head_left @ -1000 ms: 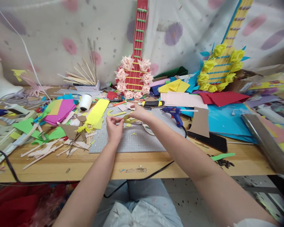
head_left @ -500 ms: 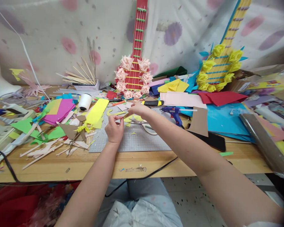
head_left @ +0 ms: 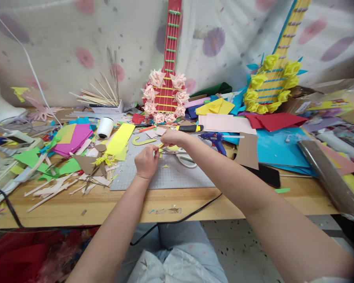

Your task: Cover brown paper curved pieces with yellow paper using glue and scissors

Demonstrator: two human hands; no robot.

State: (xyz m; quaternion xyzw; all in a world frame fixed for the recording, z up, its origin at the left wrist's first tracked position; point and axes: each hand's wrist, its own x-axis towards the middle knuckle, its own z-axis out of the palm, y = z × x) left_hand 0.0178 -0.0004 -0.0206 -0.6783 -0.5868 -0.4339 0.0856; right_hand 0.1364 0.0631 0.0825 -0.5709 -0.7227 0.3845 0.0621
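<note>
Over the grey cutting mat [head_left: 183,181], my left hand [head_left: 146,162] is closed, its thumb and fingertips pinched. My right hand [head_left: 173,137] reaches in from above with bent fingers, its tips meeting the left ones. Between them shows a small yellowish piece [head_left: 160,146], mostly covered by the fingers; its exact kind is unclear. Scissors [head_left: 186,160] with white handles lie on the mat under my right wrist. A curved yellow paper strip [head_left: 141,141] rests on the mat beyond my left hand, and a tiny yellow scrap [head_left: 165,166] lies nearer.
A blue glue gun [head_left: 215,141] and a black-and-yellow-handled tool [head_left: 190,128] lie beyond my right forearm. Paper scraps [head_left: 56,184] cover the left side, near a white spool [head_left: 105,127]. Behind stand a red paper guitar [head_left: 166,94] and a yellow one [head_left: 270,86].
My left hand has moved slightly right and turned, with its fingers curled more. The curved yellow strip on the mat is more exposed. My right hand has barely shifted.
</note>
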